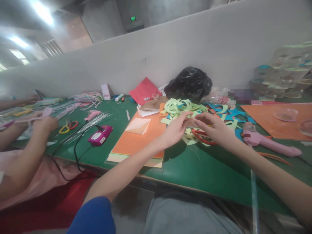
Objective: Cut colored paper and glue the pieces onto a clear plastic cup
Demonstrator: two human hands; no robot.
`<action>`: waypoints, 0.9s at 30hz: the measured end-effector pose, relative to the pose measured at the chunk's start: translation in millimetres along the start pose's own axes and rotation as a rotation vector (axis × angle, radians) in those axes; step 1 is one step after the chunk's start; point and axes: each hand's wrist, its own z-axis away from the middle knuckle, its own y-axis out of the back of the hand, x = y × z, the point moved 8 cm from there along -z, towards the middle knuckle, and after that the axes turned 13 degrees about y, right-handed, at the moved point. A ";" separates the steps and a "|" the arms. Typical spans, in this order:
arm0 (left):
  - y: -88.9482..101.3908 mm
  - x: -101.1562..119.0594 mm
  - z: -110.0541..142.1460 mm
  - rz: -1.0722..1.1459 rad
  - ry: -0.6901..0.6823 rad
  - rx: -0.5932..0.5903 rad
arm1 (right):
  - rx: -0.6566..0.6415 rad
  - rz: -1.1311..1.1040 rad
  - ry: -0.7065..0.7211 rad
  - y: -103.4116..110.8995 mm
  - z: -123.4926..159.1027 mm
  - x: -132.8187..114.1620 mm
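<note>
My left hand [175, 130] and my right hand [212, 126] meet over a heap of cut paper scraps [179, 105], mostly pale green with some blue. The fingers of both are drawn together in a pinch near each other. Whatever sits between the fingertips is too small and hidden to name. Just below my right hand lie the red handles of a pair of scissors [203, 138], partly covered by it. A pink glue gun [262, 139] rests to the right of my right forearm. Left of my left hand, small pale folded paper [138, 126] lies on orange sheets [129, 144].
A purple power box [100, 136] with black cords, yellow-red scissors [68, 126], a second pink glue gun [92, 114] and thin wires lie left. A co-worker's hand [45, 125] works there. A black plastic bag [189, 85] stands behind; orange sheets [260, 118] lie right.
</note>
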 end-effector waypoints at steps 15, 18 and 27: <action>-0.6 -17.6 -13.7 0.041 0.120 -0.011 | 0.061 -0.128 -0.298 -3.3 1.9 25.1; -4.1 -22.1 -16.5 0.076 0.118 -0.026 | 0.083 -0.102 -0.313 -0.4 2.1 26.5; -4.3 -25.4 -20.0 0.182 0.103 -0.036 | -0.014 0.072 -0.254 3.1 -2.5 29.8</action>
